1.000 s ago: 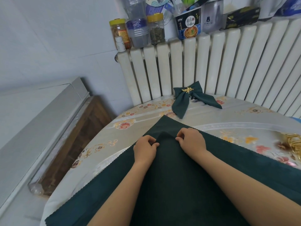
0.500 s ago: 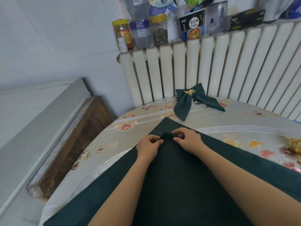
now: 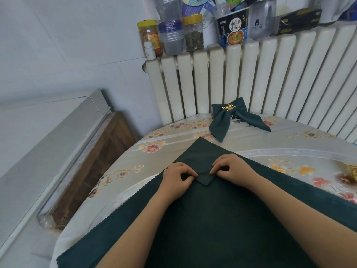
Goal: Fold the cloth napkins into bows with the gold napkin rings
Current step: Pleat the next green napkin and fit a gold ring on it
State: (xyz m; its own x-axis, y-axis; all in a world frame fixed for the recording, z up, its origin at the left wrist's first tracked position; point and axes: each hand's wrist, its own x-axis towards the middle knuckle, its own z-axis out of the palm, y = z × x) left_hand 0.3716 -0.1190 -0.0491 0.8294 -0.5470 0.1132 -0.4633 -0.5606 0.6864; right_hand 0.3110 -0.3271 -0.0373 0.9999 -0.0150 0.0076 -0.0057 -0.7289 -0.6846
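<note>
I am watching the dark green napkin (image 3: 222, 219) lying spread as a diamond on the flowered tabletop (image 3: 289, 144), its far corner pointing toward twelve o'clock and its near part running under both forearms toward six. A small flap of the cloth is sitting folded back between the two hands, its tip (image 3: 206, 182) pointing toward six o'clock. The fold line is running from nine to three o'clock, and that line is what the next move is hanging on, I judge.

The left hand (image 3: 176, 177) is sitting at nine o'clock of the flap, fingers curled, its grip pinching the flap's left edge. The right hand (image 3: 231, 169) is sitting at three o'clock, knuckles up, its grip pinching the right edge. Both are equally near the flap, wrists low on the cloth, forearms converging from six o'clock.

I am reading this as an early pleat, so both hands would need to travel together along the twelve-to-six line to keep the fold square.

A finished bow (image 3: 224, 120) with its gold napkin ring (image 3: 229, 107) is resting at twelve o'clock, well apart from the hands, against the radiator (image 3: 270, 78). Another gold ring (image 3: 351, 171) is showing at the three o'clock edge.
</note>
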